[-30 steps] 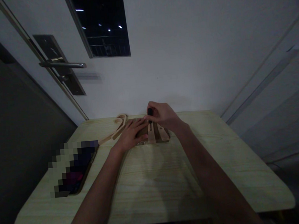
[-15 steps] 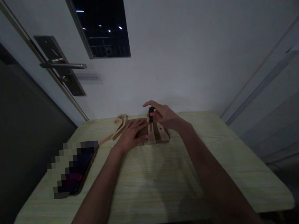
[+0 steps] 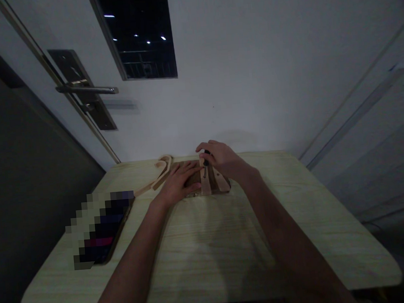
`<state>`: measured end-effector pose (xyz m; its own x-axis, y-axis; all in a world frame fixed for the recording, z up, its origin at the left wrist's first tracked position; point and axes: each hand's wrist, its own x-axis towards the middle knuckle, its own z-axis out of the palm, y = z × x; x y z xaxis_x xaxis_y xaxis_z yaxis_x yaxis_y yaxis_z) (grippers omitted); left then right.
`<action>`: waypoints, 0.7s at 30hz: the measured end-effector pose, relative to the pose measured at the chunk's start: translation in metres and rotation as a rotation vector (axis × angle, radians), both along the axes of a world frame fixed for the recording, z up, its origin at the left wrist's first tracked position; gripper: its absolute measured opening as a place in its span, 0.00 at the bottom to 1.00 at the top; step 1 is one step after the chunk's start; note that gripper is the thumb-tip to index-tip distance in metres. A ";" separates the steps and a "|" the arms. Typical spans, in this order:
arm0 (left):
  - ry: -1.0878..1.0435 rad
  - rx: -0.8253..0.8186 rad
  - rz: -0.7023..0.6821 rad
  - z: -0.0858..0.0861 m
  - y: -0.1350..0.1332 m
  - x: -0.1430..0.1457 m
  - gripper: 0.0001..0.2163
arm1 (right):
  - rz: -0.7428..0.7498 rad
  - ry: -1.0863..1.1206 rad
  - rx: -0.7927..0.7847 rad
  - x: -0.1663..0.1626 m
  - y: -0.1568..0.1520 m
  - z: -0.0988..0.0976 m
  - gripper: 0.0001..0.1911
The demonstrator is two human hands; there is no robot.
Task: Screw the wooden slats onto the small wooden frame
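Note:
My right hand (image 3: 223,158) grips the black handle of a screwdriver (image 3: 206,161), whose shaft points down at a pale wooden strip (image 3: 205,186). That strip lies across a dark brown wooden board (image 3: 191,180), and a second pale strip (image 3: 220,181) lies on the board to its right. With fingers spread flat, my left hand (image 3: 179,182) presses on the board's left part. Whether the tip sits in a screw is too small to tell. Beside my left hand lies a curved, hook-shaped pale wooden piece (image 3: 165,166), partly hidden by that hand.
A phone (image 3: 112,228), partly pixelated, lies on the left of the light wooden table (image 3: 203,258). A thin wooden stick (image 3: 144,188) lies between the phone and the hook-shaped piece. Behind the table stands a white door (image 3: 252,73) with a metal handle (image 3: 88,89).
My right hand has shifted slightly on the screwdriver, its fingers now curled closer over the handle's top. The left hand stays flat on the board.

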<state>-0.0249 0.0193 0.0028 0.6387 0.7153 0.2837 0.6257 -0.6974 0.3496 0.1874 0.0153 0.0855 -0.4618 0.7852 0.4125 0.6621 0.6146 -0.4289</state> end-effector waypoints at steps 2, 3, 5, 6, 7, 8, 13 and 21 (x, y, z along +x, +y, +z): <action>0.005 -0.005 0.001 0.000 0.000 0.000 0.27 | 0.058 0.025 -0.020 0.001 -0.001 -0.001 0.17; 0.005 -0.002 0.000 0.000 0.000 0.000 0.27 | 0.097 0.047 -0.031 0.001 -0.002 0.000 0.19; -0.001 0.011 0.000 -0.001 0.001 0.000 0.27 | 0.169 0.085 -0.045 0.002 -0.005 0.002 0.19; -0.005 0.018 0.000 -0.002 0.001 0.000 0.27 | 0.194 0.096 -0.056 0.002 -0.006 0.003 0.18; -0.009 0.023 0.001 -0.002 0.002 0.000 0.27 | 0.209 0.103 -0.074 0.002 -0.008 0.005 0.16; -0.012 0.026 0.000 -0.003 0.002 0.000 0.27 | 0.210 0.111 -0.096 0.001 -0.009 0.006 0.15; -0.012 0.023 -0.002 -0.003 0.002 -0.001 0.27 | 0.097 0.167 -0.118 -0.005 -0.009 0.008 0.09; 0.000 0.028 -0.015 -0.002 0.001 -0.001 0.27 | 0.175 0.244 -0.161 -0.008 -0.003 0.001 0.14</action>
<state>-0.0261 0.0204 0.0011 0.6490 0.6977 0.3033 0.6154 -0.7158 0.3300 0.1789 0.0124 0.0869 -0.4982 0.7668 0.4046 0.4188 0.6215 -0.6621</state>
